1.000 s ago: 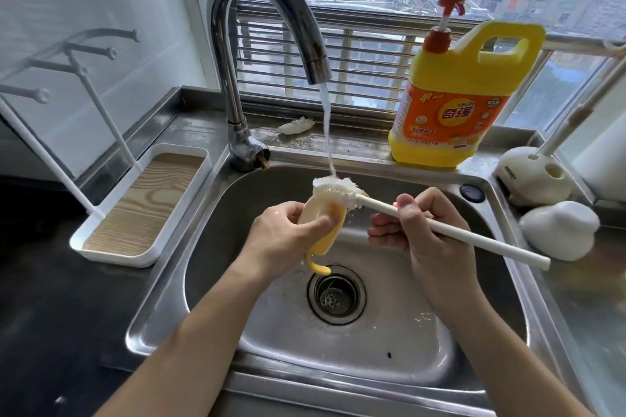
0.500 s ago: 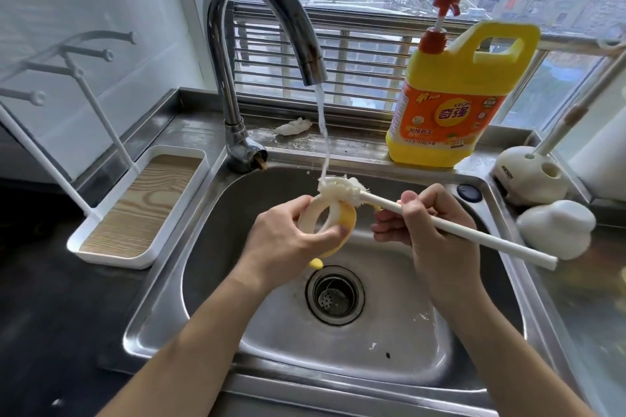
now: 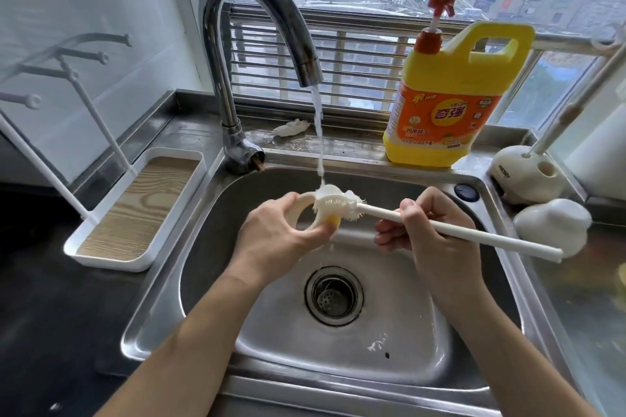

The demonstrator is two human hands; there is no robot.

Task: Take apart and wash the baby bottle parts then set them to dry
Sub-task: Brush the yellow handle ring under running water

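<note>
Over the steel sink (image 3: 399, 359), my left hand (image 3: 277, 240) grips a cream and yellow bottle ring (image 3: 301, 205), its opening turned up. My right hand (image 3: 430, 234) holds the long white handle of a bottle brush (image 3: 338, 205). The brush's white bristle head lies across the ring. Water runs from the curved tap (image 3: 257, 10) straight onto the bristles. My fingers hide most of the ring's lower edge.
A white drying rack with a wood-grain tray (image 3: 135, 210) stands left of the sink. A yellow detergent jug (image 3: 454, 95) sits on the sill behind. White rounded pieces (image 3: 548, 227) and a brush holder (image 3: 525, 176) lie at the right. The drain (image 3: 333, 296) is open below.
I have turned the ring so that its opening faces up, and the brush head has slid across it under the stream. Both hands stay over the drain.
</note>
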